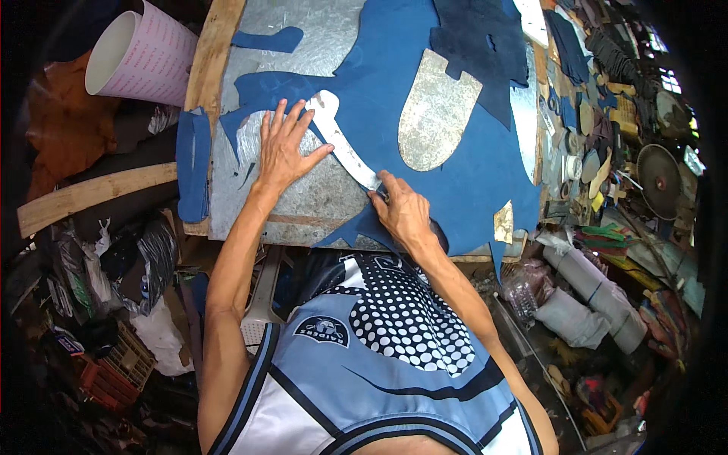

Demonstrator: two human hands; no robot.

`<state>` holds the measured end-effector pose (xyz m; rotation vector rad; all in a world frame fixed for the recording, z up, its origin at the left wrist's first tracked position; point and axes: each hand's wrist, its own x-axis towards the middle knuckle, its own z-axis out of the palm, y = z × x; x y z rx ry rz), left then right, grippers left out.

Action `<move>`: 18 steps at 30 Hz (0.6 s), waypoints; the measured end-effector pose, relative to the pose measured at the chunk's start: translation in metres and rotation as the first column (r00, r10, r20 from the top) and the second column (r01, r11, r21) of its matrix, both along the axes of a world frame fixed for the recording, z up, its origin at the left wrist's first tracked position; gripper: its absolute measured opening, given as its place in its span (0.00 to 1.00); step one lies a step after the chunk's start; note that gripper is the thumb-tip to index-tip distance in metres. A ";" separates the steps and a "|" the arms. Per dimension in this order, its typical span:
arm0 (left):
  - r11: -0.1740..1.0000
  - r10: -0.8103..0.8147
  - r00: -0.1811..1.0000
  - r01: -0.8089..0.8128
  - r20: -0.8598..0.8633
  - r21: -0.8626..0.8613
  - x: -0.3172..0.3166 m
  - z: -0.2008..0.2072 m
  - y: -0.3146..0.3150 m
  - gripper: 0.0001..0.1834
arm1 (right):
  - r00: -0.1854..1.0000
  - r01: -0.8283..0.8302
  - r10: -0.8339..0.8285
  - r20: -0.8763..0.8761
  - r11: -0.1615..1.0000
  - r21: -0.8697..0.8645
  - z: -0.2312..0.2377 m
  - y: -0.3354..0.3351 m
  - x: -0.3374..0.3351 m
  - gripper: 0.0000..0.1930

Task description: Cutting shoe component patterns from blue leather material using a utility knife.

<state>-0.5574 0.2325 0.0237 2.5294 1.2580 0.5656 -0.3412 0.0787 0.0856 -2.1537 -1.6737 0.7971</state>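
Note:
A white curved strip template [345, 145] lies on a large blue leather-like sheet [371, 83], whose cut edge runs irregularly over a metal-topped workboard [303, 203]. My left hand [285, 148] rests flat with fingers spread, its fingertips at the template's wide upper end. At the narrow lower end is my right hand [406, 211], fingers curled in a pinch close to the tip. Whatever those fingers hold is hidden. Farther right, a grey rounded template [440, 114] with a notched top lies on the blue sheet, beside a darker blue piece [478, 42].
Blue offcuts lie at the board's upper left [267, 39] and left edge [193, 167]. A small speckled plate [503, 221] is near the front right. Left of the board stands a pinkish bin [152, 57]; wrapped rolls [595, 288] and a round fan [660, 182] are at right.

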 end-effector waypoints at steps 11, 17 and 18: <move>0.877 0.366 0.820 -0.145 0.439 -0.459 0.011 0.026 0.001 0.19 | 0.964 0.264 -0.264 -0.033 0.937 0.228 -0.007 0.007 0.040 0.19; 0.632 0.631 0.619 -0.059 0.468 -0.773 -0.051 0.029 0.005 0.16 | 0.886 0.368 -0.371 0.278 0.928 0.064 -0.013 0.041 0.119 0.40; 0.632 0.634 0.615 -0.064 0.468 -0.772 -0.071 0.021 0.009 0.16 | 0.895 0.335 -0.332 0.299 0.941 0.044 -0.010 0.049 0.112 0.43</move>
